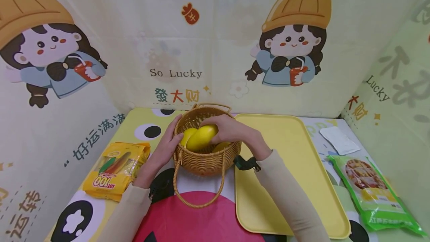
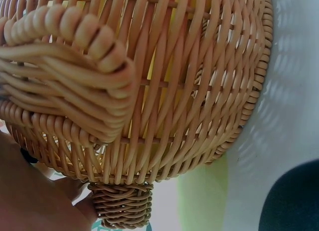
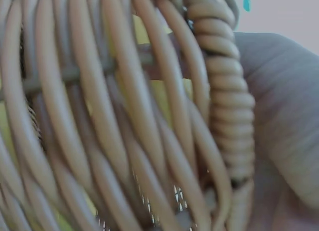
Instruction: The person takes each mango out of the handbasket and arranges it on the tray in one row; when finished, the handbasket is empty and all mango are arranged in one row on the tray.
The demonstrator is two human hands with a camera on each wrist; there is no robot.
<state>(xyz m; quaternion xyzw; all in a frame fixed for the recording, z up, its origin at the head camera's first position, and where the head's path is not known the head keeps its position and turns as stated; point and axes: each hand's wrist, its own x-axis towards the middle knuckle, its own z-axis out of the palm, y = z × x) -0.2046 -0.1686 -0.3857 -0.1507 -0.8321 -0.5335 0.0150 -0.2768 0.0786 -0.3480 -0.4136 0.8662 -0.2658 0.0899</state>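
A round wicker basket (image 1: 203, 163) stands on the patterned cloth, one handle hanging down its front and the other at the back. Inside it lie several smooth yellow fruits. My right hand (image 1: 230, 128) reaches over the right rim and grips one oval yellow fruit (image 1: 201, 138) at the basket's mouth. At the left rim, my left hand (image 1: 166, 143) holds the basket, thumb over the edge. The left wrist view shows the woven wall (image 2: 169, 91) close up, with the hand's edge at lower left. Wicker strands (image 3: 124, 106) hide most of the fruit in the right wrist view.
A yellow tray (image 1: 268, 197) lies right of the basket, beneath my right forearm. Left of my left arm is a yellow snack packet (image 1: 115, 169). Far right lie a green food bag (image 1: 376, 193) and a white packet (image 1: 339, 140). Printed cloth walls stand behind and at both sides.
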